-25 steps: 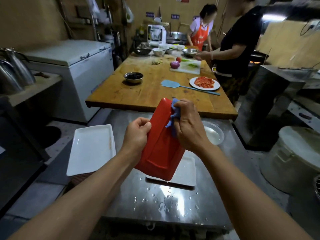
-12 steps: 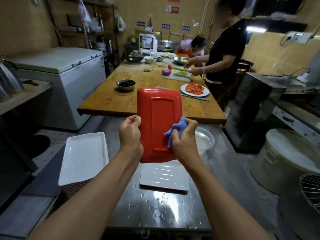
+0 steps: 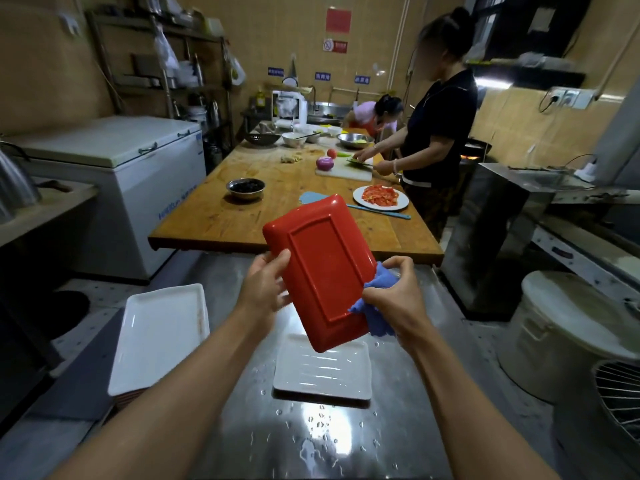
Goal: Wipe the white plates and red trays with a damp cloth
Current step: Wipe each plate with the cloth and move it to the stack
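Since half a second ago I have tipped the red tray (image 3: 322, 271) so its top leans away to the left, and my cloth has slid from the tray's middle right down toward its lower right edge. I hold the one red tray up above the wet steel counter (image 3: 346, 438), underside facing me. My left hand (image 3: 266, 285) grips its left edge, thumb on the underside and the other fingers curled behind. My right hand (image 3: 394, 299) is closed around the single blue cloth (image 3: 375, 306), pinching it against the tray's right edge. Directly below the tray lies one white plate (image 3: 322, 372), flat on the counter, with water droplets scattered on the steel nearer me. To the left of the tray sits a second white plate (image 3: 162, 334), topping a stack whose number I cannot count. Beyond the tray stretches the wooden table (image 3: 242, 209), carrying one small metal bowl (image 3: 245, 188) of something dark, one round plate of red slices (image 3: 380, 197), one blue spatula (image 3: 311, 197) partly hidden by the tray, and one cutting board (image 3: 343, 173) with a purple onion. Two people work at the table's far right side: one in a black shirt (image 3: 440, 133) and one in an orange apron (image 3: 372, 117) farther back. Left of the table stands one white chest freezer (image 3: 114, 161); right of the tray, on the floor, one white lidded bin (image 3: 568, 334).
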### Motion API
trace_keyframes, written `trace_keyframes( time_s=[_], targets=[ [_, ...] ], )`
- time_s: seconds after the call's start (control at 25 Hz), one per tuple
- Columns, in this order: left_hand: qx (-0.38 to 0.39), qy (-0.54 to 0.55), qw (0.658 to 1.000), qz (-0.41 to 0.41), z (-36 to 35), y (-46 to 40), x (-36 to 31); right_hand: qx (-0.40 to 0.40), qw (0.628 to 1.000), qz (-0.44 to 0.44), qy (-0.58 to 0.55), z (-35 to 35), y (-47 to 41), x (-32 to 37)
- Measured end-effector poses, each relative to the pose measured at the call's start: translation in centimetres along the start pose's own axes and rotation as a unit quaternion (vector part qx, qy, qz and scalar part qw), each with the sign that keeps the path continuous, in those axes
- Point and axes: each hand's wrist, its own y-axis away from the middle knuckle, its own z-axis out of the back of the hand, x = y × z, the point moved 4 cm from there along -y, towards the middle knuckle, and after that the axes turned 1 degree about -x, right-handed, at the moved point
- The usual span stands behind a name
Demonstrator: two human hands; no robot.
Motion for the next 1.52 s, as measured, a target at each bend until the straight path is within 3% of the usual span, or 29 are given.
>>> trace_keyframes(
  time_s=[0.16,0.32,0.52,0.76,0.96,1.04,1.32,1.52],
  targets=[
    [0.009,-0.203,0.974,-0.105,1.2,-1.1,-6.2,0.091,0.995,0.029,0.042,1.2,-0.4,1.5],
    [0.177,-0.335,0.924,-0.052,-0.2,-0.7,-7.4,0.174,0.980,0.049,0.087,1.6,-0.5,2.6],
    [0.159,-0.269,0.948,-0.063,-0.4,-0.1,-5.7,0.164,0.969,0.089,0.164,1.2,-1.2,3.4],
    [0.098,-0.239,0.964,-0.057,-0.7,0.1,-3.9,0.072,0.931,0.225,0.279,-1.1,-1.4,3.8],
    [0.042,-0.202,0.978,-0.001,1.3,-0.4,-2.9,0.094,0.955,0.164,0.228,1.3,-1.4,0.6],
    [0.018,-0.180,0.983,0.028,1.4,-0.5,-2.1,0.093,0.952,0.182,0.226,1.4,-1.1,0.1],
    [-0.063,-0.101,0.980,0.161,1.9,-0.9,-1.0,0.120,0.911,0.269,0.288,-0.3,1.5,-1.7],
    [-0.058,-0.077,0.981,0.171,1.2,0.1,-0.1,0.079,0.870,0.341,0.348,-3.7,3.2,-1.3]
  ],
)
